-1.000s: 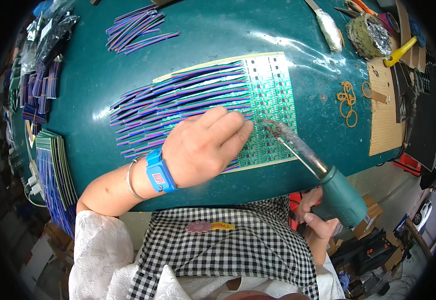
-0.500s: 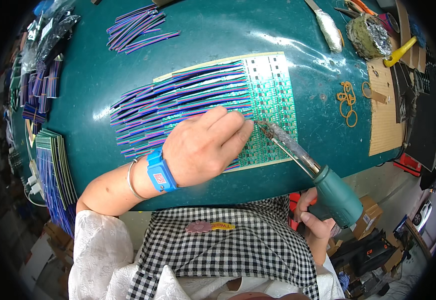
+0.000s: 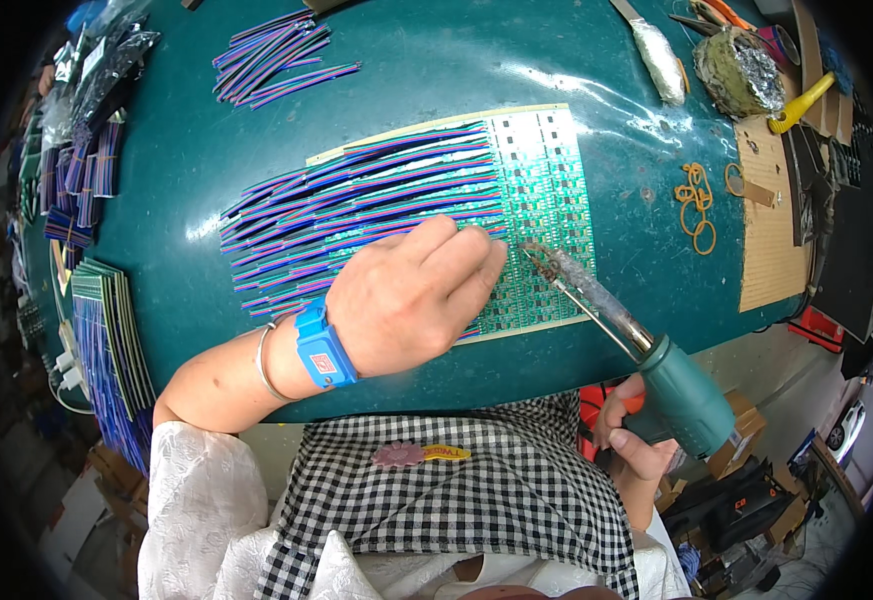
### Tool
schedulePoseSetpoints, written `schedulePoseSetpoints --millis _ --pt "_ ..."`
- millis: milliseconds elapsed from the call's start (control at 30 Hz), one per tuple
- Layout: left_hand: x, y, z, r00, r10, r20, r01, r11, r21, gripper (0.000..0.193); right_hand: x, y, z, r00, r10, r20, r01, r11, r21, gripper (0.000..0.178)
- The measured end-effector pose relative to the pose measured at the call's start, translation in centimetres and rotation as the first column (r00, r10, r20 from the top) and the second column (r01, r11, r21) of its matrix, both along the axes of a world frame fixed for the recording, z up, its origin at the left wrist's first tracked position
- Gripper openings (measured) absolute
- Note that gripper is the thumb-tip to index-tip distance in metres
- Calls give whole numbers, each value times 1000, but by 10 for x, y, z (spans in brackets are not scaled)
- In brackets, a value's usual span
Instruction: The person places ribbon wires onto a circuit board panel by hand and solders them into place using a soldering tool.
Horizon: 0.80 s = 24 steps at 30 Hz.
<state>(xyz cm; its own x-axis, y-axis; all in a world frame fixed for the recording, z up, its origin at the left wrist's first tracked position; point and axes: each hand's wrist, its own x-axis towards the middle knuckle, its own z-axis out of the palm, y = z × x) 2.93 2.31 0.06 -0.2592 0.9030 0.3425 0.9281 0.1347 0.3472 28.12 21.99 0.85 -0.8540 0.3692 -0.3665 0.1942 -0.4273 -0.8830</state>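
Observation:
A green circuit board panel (image 3: 571, 200) lies on the table, with rows of multicoloured ribbon cables (image 3: 366, 190) running off to its left. Over the middle of these cables rests my left hand (image 3: 406, 285), its thumb and fingers pinched together at the board's pads on a ribbon cable, whose held end is mostly hidden. A blue strap circles that wrist. My right hand (image 3: 631, 430) is wrapped round the handle of a green soldering gun (image 3: 681, 400). Its tip is above the panel, just right of my left fingertips and slightly apart from them.
Loose ribbon cables (image 3: 271, 60) lie at the far left, and a stack of wired boards (image 3: 111, 320) hangs at the left edge. Rubber bands (image 3: 696, 210) sit right of the panel. Beyond are a foil-wrapped block (image 3: 741, 75), a wrapped blade (image 3: 656, 60) and cardboard (image 3: 766, 240).
The soldering gun in my right hand has drawn back slightly to the right, its tip moving off the spot by my left fingertips. My left hand has barely shifted.

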Motion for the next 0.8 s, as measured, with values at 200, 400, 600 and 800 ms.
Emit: schedulePoseSetpoints --millis 200,400,600,800 --pt "-1 0 1 997 -6 -77 7 1000 4 32 -2 -1 -4 1000 19 -9 -18 999 47 41" --pt "0 -2 0 1000 -17 0 17 1000 -2 42 1 1 -6 998 61 11 -61 997 44 36" --pt "0 -3 1 1000 -28 -14 28 999 -22 43 5 2 -11 997 70 -15 -69 996 53 37" --pt "0 -2 0 1000 -27 -4 27 999 -22 43 -1 2 -2 1000 -29 -8 29 1000 3 43"
